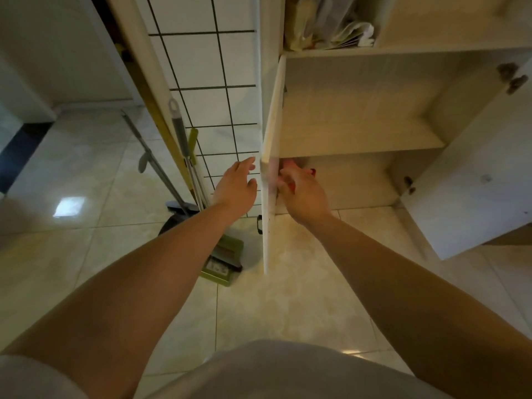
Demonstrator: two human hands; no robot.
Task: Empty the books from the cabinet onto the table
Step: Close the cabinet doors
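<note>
Two bare hands reach toward the left cabinet door [269, 174], which stands open edge-on to the camera. On the right hand [302, 194] the fingers [288, 180] curl round the door's edge from the inner side, touching it, with red-painted nails showing; the grip is closed on the door, though motion blur softens the detail. On the left hand [234, 188] the fingers [247, 164] are loosely spread and empty, just beside the door's outer face, and whether they touch it cannot be told.

Beyond the right fingers, the lower cabinet [359, 110] shows two bare pale compartments divided by one shelf [362, 139]. Its right door [472, 180] swings wide open, far to the right of the fingers. Above these compartments, well away from both hands, a higher open shelf holds what look like books or papers [336, 24], leaning and crumpled; their titles are unreadable.

To the left of the left fingers, a white tiled wall [210, 67] with dark grout runs down to the floor, and long-handled cleaning tools [184, 145] lean against it. Below that hand a green dustpan [221, 263] rests on the glossy pale floor tiles [86, 168]
</note>
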